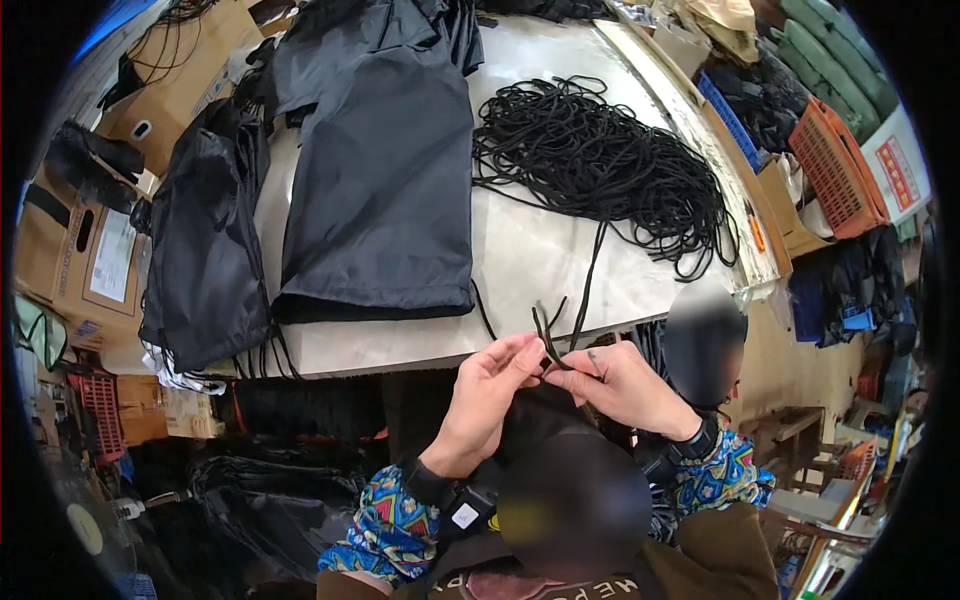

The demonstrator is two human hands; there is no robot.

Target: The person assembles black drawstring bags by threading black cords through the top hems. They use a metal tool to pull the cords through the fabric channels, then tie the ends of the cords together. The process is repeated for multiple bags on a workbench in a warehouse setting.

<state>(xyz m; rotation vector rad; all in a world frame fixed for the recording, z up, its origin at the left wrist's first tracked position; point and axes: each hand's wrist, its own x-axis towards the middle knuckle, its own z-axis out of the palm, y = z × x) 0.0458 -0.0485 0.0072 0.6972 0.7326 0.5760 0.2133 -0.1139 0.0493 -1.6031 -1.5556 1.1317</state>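
Close together at the table's front edge, my left hand [490, 392] and my right hand [622, 385] both pinch black cord [552, 325]. Short cord ends stick up between my fingertips; how they cross or join there is too small to tell. One strand runs from my right hand up to a large tangled heap of black cord [600, 160] on the table. Another strand goes from near my left hand to the lower right corner of a black fabric bag [385, 215], which lies flat to the left of the heap.
The white table [530, 262] also carries more black bags [210, 235] at its left edge, with cords hanging down. An orange cutter [756, 232] lies by the right edge. Cardboard boxes [72, 255] stand left; an orange basket [838, 165] is at right. Dark fabric [280, 500] lies below left.
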